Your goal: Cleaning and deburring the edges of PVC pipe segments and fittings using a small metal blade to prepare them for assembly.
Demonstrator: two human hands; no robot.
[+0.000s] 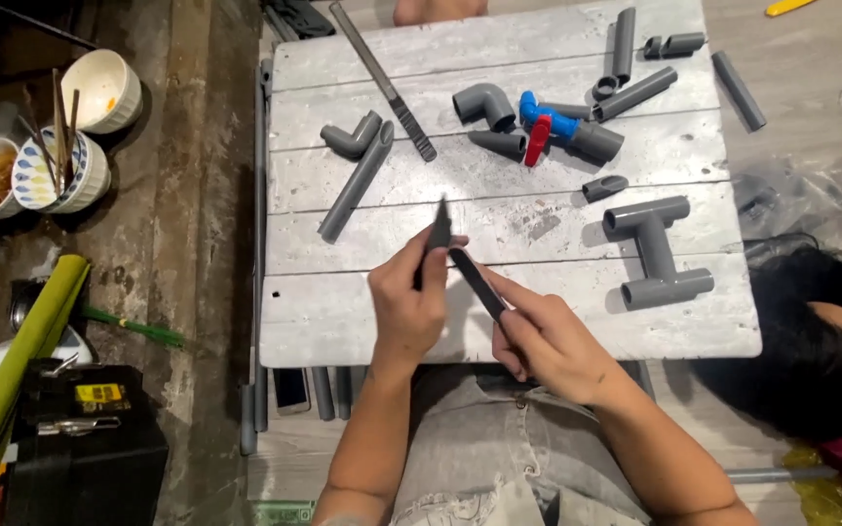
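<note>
My left hand [406,307] grips a short dark grey pipe piece [438,234] that stands up from my fingers over the white plank table [343,312]. My right hand [548,341] holds a flat dark file [477,282], its tip touching the pipe piece near my left thumb. Both hands are at the table's near edge, above my lap. Grey pipes and elbows lie beyond them on the planks.
A long metal file [382,80] lies at the back. Nearby sit an elbow with a pipe [355,166], a grey elbow [484,102], a blue and red valve [546,127] and an H-shaped pipe assembly [657,253]. Bowls with chopsticks [51,146] stand left. Another person's head [816,341] is at the right.
</note>
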